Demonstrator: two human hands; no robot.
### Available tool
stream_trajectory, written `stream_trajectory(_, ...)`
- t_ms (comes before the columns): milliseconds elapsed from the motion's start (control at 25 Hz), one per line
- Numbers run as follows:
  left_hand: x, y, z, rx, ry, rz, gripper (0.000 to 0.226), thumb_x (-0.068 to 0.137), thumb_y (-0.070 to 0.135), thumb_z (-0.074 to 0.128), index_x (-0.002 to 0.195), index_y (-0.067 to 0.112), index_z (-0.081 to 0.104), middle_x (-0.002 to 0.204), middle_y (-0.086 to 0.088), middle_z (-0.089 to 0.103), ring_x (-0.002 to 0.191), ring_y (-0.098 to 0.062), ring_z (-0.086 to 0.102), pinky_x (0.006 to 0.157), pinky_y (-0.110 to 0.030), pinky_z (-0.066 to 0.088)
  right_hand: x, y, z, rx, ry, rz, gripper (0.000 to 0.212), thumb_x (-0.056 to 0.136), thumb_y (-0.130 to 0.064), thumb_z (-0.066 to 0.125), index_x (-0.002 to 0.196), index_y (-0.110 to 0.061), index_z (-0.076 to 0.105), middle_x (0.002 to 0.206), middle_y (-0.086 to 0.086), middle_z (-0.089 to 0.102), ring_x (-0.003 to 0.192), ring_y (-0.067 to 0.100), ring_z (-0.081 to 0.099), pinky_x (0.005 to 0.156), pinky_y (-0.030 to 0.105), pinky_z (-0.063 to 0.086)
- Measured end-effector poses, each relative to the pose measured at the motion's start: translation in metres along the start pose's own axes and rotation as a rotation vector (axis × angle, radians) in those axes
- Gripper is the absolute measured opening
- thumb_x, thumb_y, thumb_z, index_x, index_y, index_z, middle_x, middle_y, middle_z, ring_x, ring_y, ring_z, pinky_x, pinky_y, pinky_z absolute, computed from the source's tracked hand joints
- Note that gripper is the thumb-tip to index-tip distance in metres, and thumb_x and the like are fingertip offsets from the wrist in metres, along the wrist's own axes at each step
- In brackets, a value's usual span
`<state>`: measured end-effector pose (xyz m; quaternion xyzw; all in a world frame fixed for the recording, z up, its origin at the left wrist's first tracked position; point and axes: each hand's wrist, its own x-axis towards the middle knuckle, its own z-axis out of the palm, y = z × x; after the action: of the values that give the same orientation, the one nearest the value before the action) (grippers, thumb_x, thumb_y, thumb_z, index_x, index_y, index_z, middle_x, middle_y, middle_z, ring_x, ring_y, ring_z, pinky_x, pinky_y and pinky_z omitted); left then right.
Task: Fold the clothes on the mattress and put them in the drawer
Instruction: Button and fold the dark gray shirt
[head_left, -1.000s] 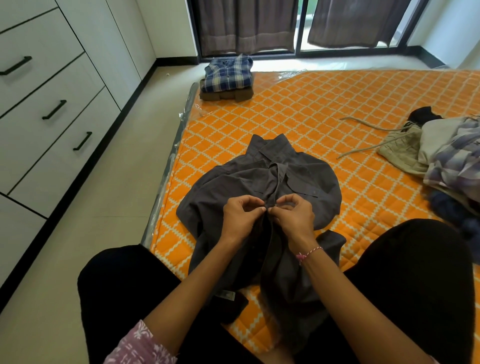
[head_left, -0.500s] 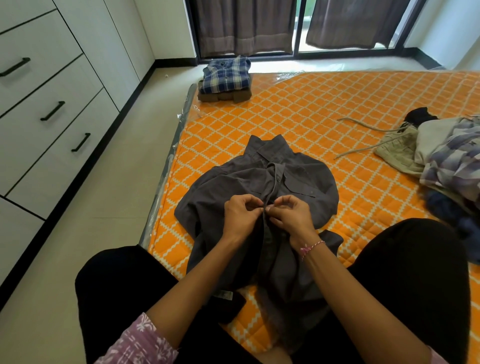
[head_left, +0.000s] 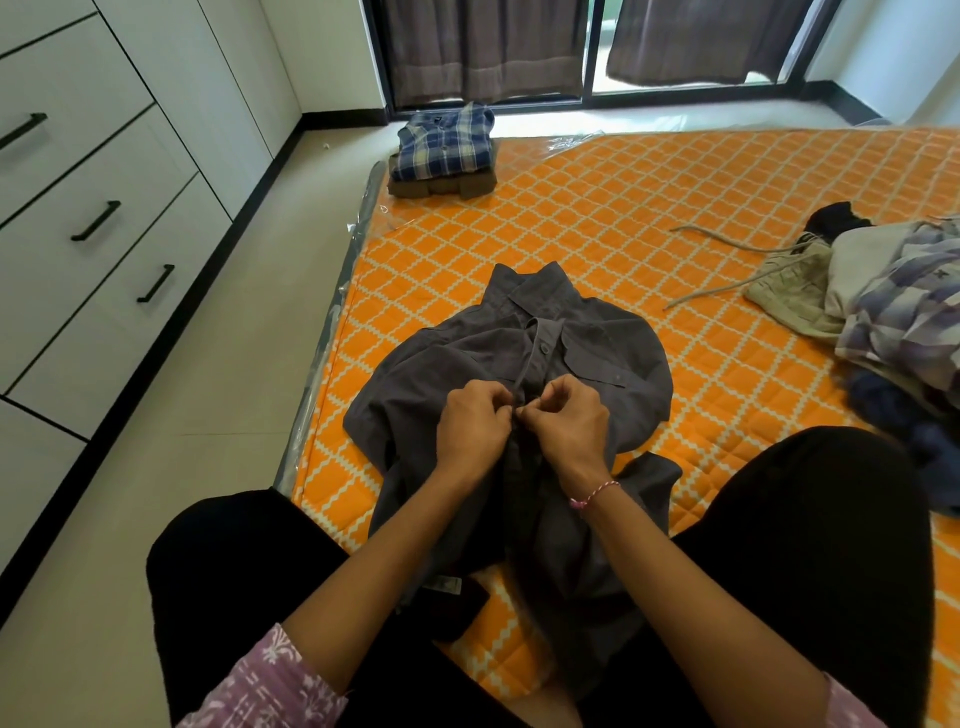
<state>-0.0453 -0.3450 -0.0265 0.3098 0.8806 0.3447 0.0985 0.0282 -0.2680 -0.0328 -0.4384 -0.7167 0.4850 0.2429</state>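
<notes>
Both hands, left hand (head_left: 472, 423) and right hand (head_left: 569, 423), pinch the button placket of a grey shirt (head_left: 613, 364) spread on the orange mattress (head_left: 675, 208). Soft, light and limp, it likely handles best gripped at shoulders or hem.

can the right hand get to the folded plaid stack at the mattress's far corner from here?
Probably not as is: the right hand pinches the grey shirt, and the plaid stack lies well beyond it, toward the left. Nothing blocks the way.
</notes>
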Motion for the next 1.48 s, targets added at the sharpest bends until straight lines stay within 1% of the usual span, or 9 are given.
stream_trajectory(120, 0.007, -0.003, 0.001, -0.3, -0.179, -0.253, 0.022, 0.091, 0.013, 0.053, 0.084, 0.002, 0.07, 0.078, -0.013, 0.067, 0.071, -0.015, 0.062, 0.069, -0.035, 0.057, -0.002, 0.004, -0.003, 0.031, 0.008, -0.062, 0.027, 0.072, 0.001, 0.073, 0.066, -0.014, 0.052, 0.065, -0.001, 0.063, 0.067, 0.014, 0.064, 0.059, 0.011, 0.047)
stream_trajectory(280, 0.006, 0.006, -0.002, -0.507, -0.235, -0.347, 0.039, 0.088, 0.037, 0.063, 0.083, -0.002, 0.069, 0.067, -0.006, 0.061, 0.062, -0.01, 0.059, 0.058, -0.022, 0.053, -0.007, 0.006, -0.002, -0.05, 0.075, -0.281, 0.025, 0.076, 0.001, 0.07, 0.07, -0.014, 0.05, 0.062, -0.01, 0.054, 0.058, 0.005, 0.055, 0.054, 0.01, 0.044)
stream_trajectory(520, 0.018, 0.007, 0.003, -0.477, -0.174, -0.358, 0.018, 0.09, 0.016, 0.062, 0.079, 0.005, 0.072, 0.084, -0.017, 0.07, 0.075, -0.021, 0.067, 0.068, -0.031, 0.059, 0.0, 0.01, 0.002, -0.066, 0.079, -0.377, 0.016, 0.077, 0.0, 0.07, 0.074, -0.009, 0.058, 0.068, -0.002, 0.061, 0.063, 0.011, 0.059, 0.06, 0.016, 0.049)
stream_trajectory(720, 0.016, 0.009, 0.011, -0.399, -0.015, -0.119, 0.031, 0.092, 0.014, 0.058, 0.061, 0.013, 0.061, 0.054, 0.003, 0.053, 0.048, 0.0, 0.048, 0.052, -0.022, 0.039, 0.017, 0.0, -0.005, 0.054, 0.051, -0.176, 0.017, 0.076, 0.0, 0.072, 0.079, -0.013, 0.06, 0.076, 0.001, 0.066, 0.07, 0.008, 0.061, 0.061, 0.003, 0.043)
stream_trajectory(880, 0.019, 0.015, 0.005, 0.046, 0.055, 0.052, 0.035, 0.096, 0.022, 0.051, 0.062, 0.016, 0.046, 0.057, 0.006, 0.047, 0.052, -0.007, 0.043, 0.05, -0.024, 0.032, 0.017, -0.004, -0.009, 0.174, 0.031, -0.103, 0.037, 0.071, 0.003, 0.074, 0.068, -0.02, 0.045, 0.069, -0.002, 0.066, 0.067, 0.005, 0.064, 0.062, 0.007, 0.046)
stream_trajectory(1000, 0.024, 0.011, 0.008, -0.234, 0.007, 0.05, 0.038, 0.096, 0.015, 0.051, 0.059, 0.017, 0.043, 0.055, 0.006, 0.044, 0.05, -0.004, 0.04, 0.052, -0.022, 0.033, 0.019, -0.01, -0.016, 0.459, -0.067, 0.085, 0.038, 0.075, 0.008, 0.07, 0.069, -0.017, 0.043, 0.072, 0.003, 0.066, 0.073, 0.013, 0.066, 0.068, 0.021, 0.053)
stream_trajectory(1160, 0.023, 0.007, 0.008, -0.748, -0.148, -0.093, 0.034, 0.098, 0.011, 0.047, 0.064, 0.013, 0.049, 0.059, 0.003, 0.046, 0.049, 0.001, 0.042, 0.052, -0.018, 0.037, 0.033, -0.024, -0.025, 0.746, -0.221, 0.493, 0.036, 0.079, 0.007, 0.068, 0.078, -0.023, 0.047, 0.072, 0.0, 0.059, 0.066, 0.007, 0.059, 0.049, 0.015, 0.049)
stream_trajectory(1280, 0.034, 0.009, 0.002, -0.626, -0.145, -0.035, 0.019, 0.095, 0.014, 0.053, 0.077, 0.009, 0.057, 0.064, 0.002, 0.053, 0.057, -0.003, 0.05, 0.054, -0.022, 0.046, 0.045, -0.031, -0.023, 0.78, -0.203, 0.536, 0.038, 0.079, 0.006, 0.068, 0.1, -0.022, 0.054, 0.075, 0.001, 0.057, 0.069, 0.009, 0.057, 0.045, 0.013, 0.049)
stream_trajectory(1480, 0.04, 0.007, 0.0, -0.364, -0.332, -0.044, 0.004, 0.087, 0.013, 0.063, 0.09, 0.015, 0.06, 0.084, -0.003, 0.064, 0.076, -0.011, 0.061, 0.054, -0.022, 0.052, 0.096, -0.056, -0.028, 0.729, -0.186, 0.492, 0.026, 0.081, 0.0, 0.07, 0.073, -0.015, 0.049, 0.066, -0.001, 0.051, 0.054, 0.005, 0.05, 0.039, 0.011, 0.043)
